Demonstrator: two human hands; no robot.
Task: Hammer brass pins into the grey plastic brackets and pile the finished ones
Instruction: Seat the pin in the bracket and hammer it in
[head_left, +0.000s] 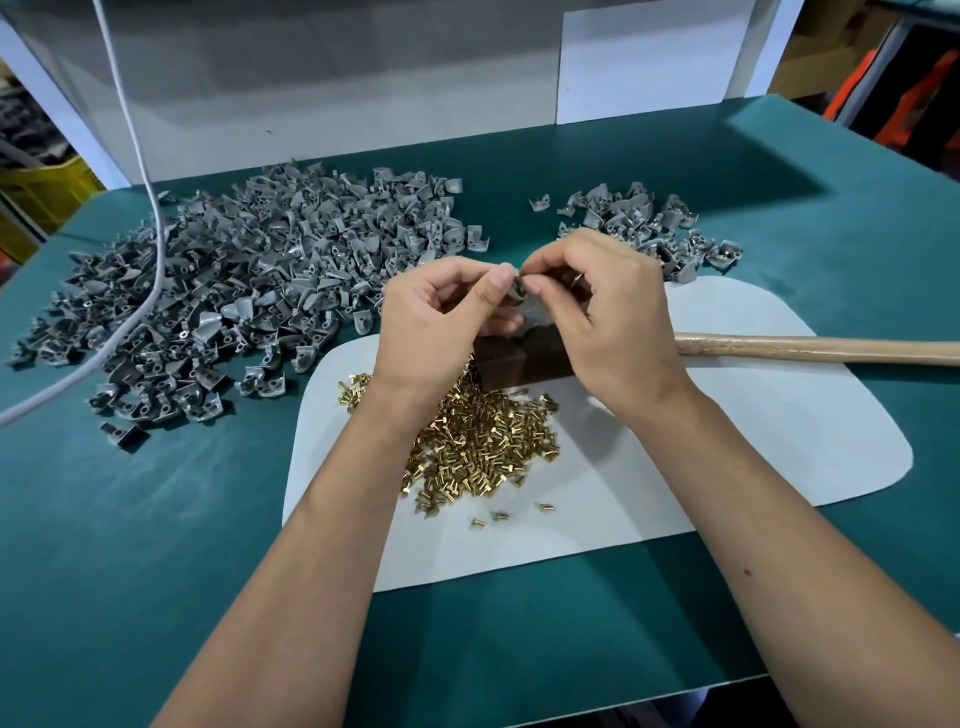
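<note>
Grey plastic bracket (519, 292) pinched btwn left hand (441, 312) & right hand (597, 306), mid-table. Small brass pin prob could slip, drop into brass pin heap (483, 441).

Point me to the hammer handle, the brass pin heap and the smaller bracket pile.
hammer handle (810, 349), head view, mid-length of the wooden shaft
brass pin heap (483, 441), head view, centre of the heap
smaller bracket pile (644, 223), head view, middle of the pile

Shiny brass pins (478, 441), matt grey plastic brackets (249, 280)
</note>
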